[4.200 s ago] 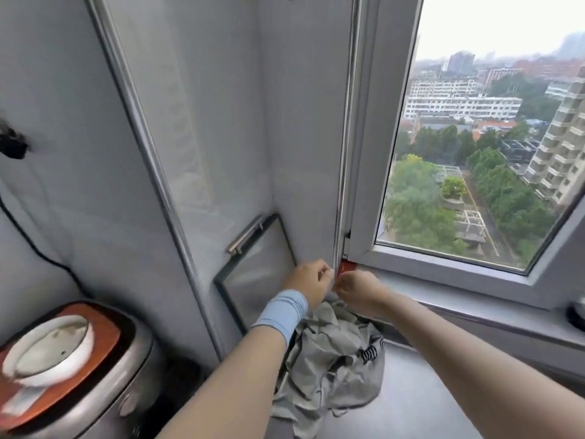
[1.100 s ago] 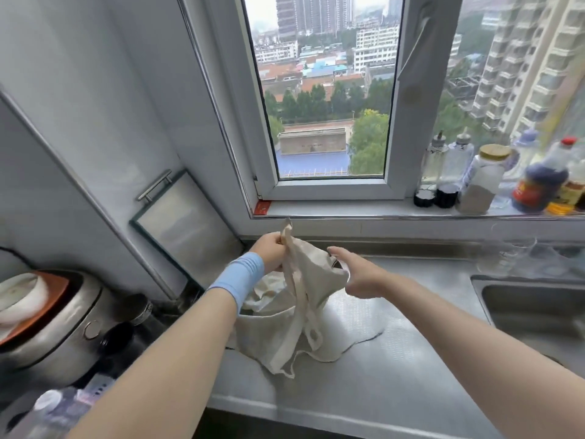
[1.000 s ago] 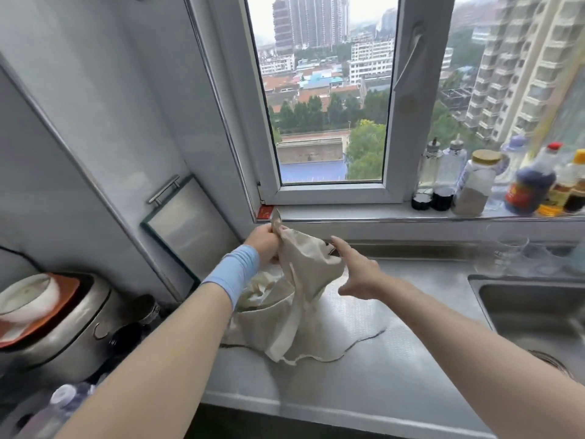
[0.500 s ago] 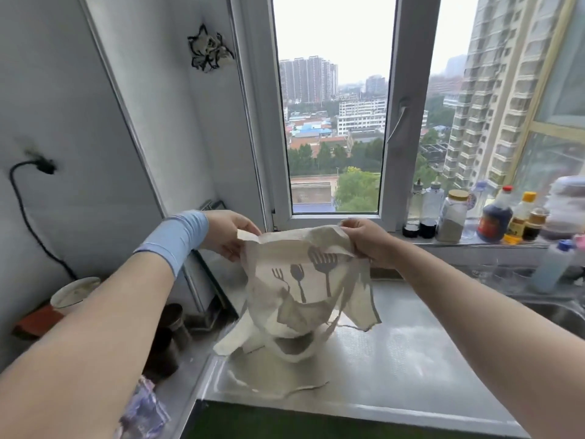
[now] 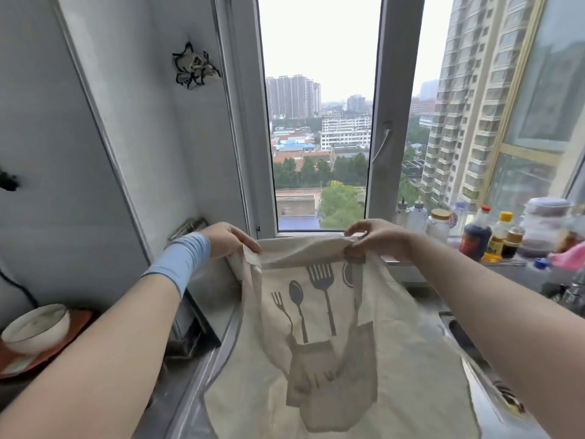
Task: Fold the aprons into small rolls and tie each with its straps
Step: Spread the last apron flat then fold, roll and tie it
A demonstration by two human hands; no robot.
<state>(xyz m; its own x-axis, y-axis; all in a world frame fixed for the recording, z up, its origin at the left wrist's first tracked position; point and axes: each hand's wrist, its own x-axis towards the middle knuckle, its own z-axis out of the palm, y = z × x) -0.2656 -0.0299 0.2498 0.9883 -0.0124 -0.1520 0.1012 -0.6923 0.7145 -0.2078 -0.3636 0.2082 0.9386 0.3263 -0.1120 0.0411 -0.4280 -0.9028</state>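
Left hand (image 5: pixel 228 240) and right hand (image 5: pixel 376 237) pinch the top corners of the apron (image 5: pixel 332 343), which hangs over the desk (image 5: pixel 425 301); bottles (image 5: pixel 474 236) stand to the right, a bowl (image 5: pixel 36 323) to the left.

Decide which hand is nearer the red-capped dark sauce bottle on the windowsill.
Right. The right hand pinches the apron left of the bottle; the left hand holds its opposite corner, farther left.
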